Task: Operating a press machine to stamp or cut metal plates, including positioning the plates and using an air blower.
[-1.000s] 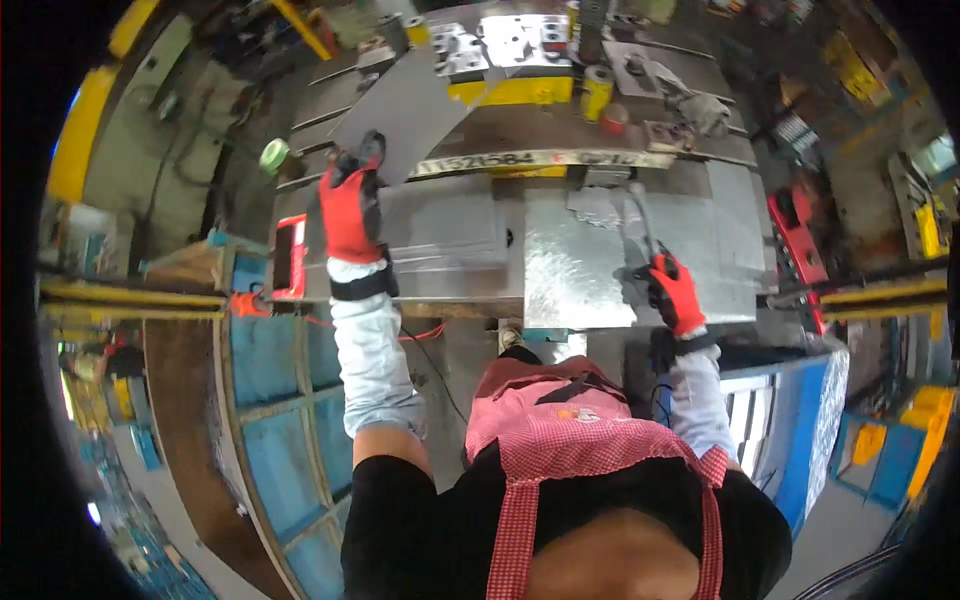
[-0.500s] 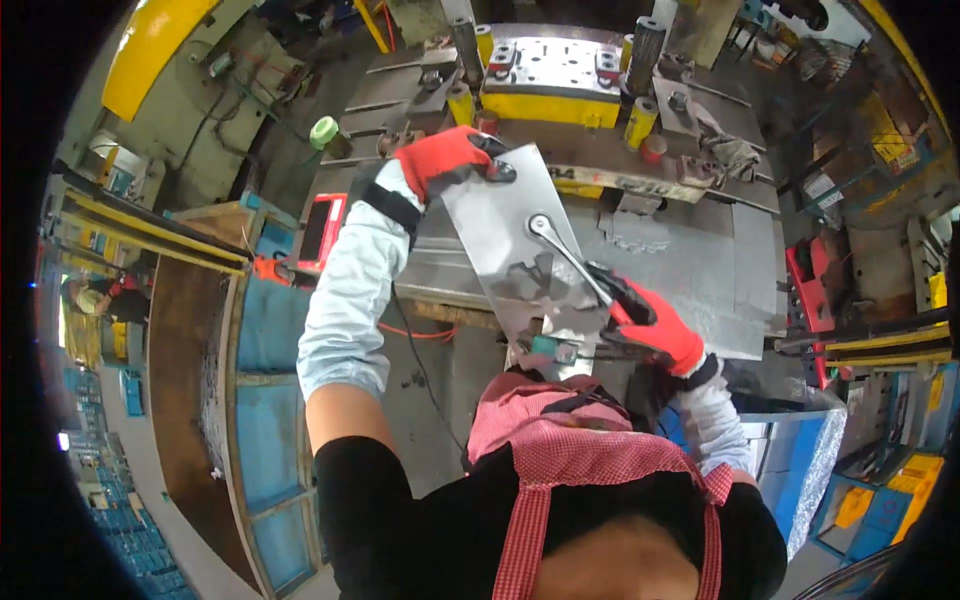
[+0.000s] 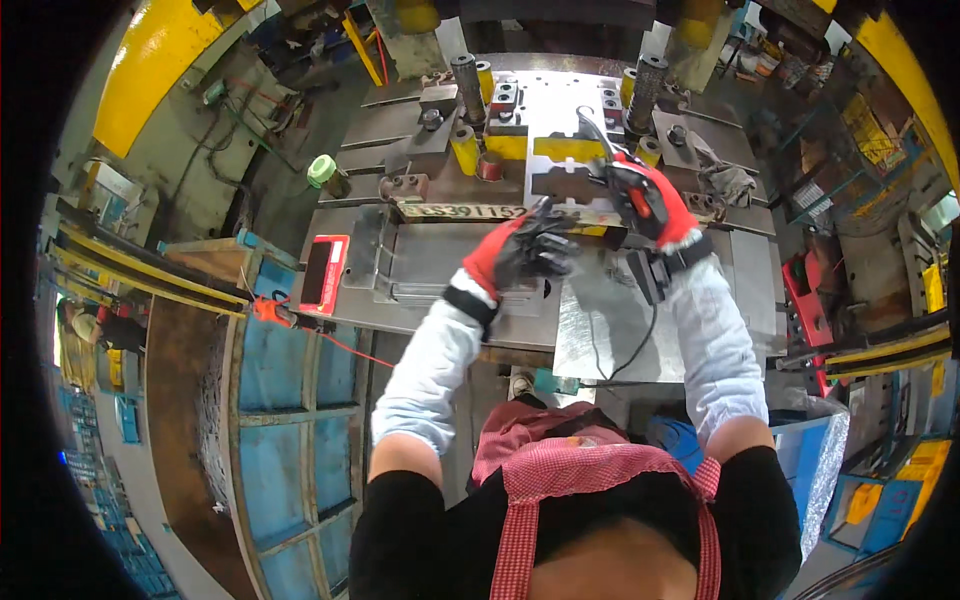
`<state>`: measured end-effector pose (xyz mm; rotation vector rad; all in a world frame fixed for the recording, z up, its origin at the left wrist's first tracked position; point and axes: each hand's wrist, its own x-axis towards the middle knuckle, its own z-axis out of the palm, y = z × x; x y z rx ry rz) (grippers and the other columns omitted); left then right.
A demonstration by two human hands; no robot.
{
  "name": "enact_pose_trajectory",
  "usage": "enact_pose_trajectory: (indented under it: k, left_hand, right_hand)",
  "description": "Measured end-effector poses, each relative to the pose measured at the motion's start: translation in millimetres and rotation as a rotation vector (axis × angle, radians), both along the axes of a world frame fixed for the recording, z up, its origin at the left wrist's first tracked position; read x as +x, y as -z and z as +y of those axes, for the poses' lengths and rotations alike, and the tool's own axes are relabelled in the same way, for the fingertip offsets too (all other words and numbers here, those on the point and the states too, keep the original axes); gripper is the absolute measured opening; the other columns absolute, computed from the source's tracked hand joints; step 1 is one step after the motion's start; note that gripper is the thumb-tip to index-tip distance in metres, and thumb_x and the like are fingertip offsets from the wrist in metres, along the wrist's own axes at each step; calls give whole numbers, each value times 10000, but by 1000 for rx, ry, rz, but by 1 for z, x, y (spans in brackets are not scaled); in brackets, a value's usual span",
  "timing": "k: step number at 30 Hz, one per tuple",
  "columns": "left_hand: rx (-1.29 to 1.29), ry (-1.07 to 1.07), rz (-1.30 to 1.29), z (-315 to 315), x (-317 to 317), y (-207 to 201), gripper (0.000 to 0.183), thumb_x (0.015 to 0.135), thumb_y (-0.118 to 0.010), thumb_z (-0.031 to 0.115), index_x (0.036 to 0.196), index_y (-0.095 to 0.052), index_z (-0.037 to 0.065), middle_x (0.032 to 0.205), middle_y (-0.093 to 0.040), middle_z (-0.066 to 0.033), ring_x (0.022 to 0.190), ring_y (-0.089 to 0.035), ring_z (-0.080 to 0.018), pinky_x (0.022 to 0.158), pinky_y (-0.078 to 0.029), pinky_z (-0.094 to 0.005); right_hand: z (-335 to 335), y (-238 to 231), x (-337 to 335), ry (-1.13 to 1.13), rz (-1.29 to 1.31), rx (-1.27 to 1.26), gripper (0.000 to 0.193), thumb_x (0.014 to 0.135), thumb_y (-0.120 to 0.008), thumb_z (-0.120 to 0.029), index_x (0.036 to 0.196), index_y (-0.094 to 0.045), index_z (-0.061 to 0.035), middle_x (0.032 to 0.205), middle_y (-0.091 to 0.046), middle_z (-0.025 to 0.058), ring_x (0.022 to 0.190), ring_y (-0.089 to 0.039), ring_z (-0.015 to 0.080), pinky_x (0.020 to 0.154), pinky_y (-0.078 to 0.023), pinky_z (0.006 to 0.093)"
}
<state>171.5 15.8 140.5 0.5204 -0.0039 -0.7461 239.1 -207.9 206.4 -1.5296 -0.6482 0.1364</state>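
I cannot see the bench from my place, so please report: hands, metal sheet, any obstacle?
Right hand gripping long-handled tool. Left hand near notched metal sheet, grip unclear. Grey rag to the right, apart from sheet.

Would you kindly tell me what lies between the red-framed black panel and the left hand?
In the head view, grey metal sheets lie between the red-framed black panel and the left hand, with a smaller metal piece at their left.

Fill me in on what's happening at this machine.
A gloved person is working at a yellow-based die block. Their right hand grips a long-handled grey tool, its head above a metal sheet with cutouts, which is over the die block. The left hand is beside the flat grey sheets; blur hides whether it holds anything.
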Motion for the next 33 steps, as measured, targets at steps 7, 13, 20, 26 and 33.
enact_pose_trajectory:
  k: [7,13,20,26,33]
  left_hand:
    - [86,-608,-270,-35,26,6,440,914,-357,330,1105,-488,-44,920,-613,-179,742,-630,-227,682,-524,-347]
    - [32,-608,-180,-34,29,5,447,909,-318,310,1070,-494,-68,932,-597,-209,800,-613,-294,755,-501,-404]
    - [116,-715,-102,-43,31,-8,446,892,-303,292,975,-492,-104,876,-591,-230,756,-605,-342,715,-496,-441]
    - [194,-795,-84,-47,25,-17,297,890,-345,223,992,-480,-21,861,-606,-202,709,-619,-304,676,-520,-397]
    - [195,-830,-43,-52,25,-22,228,885,-365,191,1010,-434,13,869,-603,-211,704,-621,-306,681,-528,-389]
  right_hand:
    - [20,24,35,-172,310,175,170,773,-620,-166,896,-577,-58,706,-533,-49,588,-473,42,541,-389,180]
    - [-14,14,-41,142,342,286,440,815,-548,-118,1236,-431,-72,802,-498,-35,578,-400,29,484,-345,181]
    - [-151,116,-160,501,640,71,538,795,-544,-113,1298,-353,-92,806,-530,15,544,-455,84,481,-393,222]
    - [-207,186,-181,549,714,102,373,772,-546,-111,1125,-446,-49,764,-532,49,541,-497,139,471,-438,276]
    - [-210,186,-184,501,745,240,361,763,-544,-89,1106,-437,-56,745,-529,60,592,-565,174,517,-491,302]
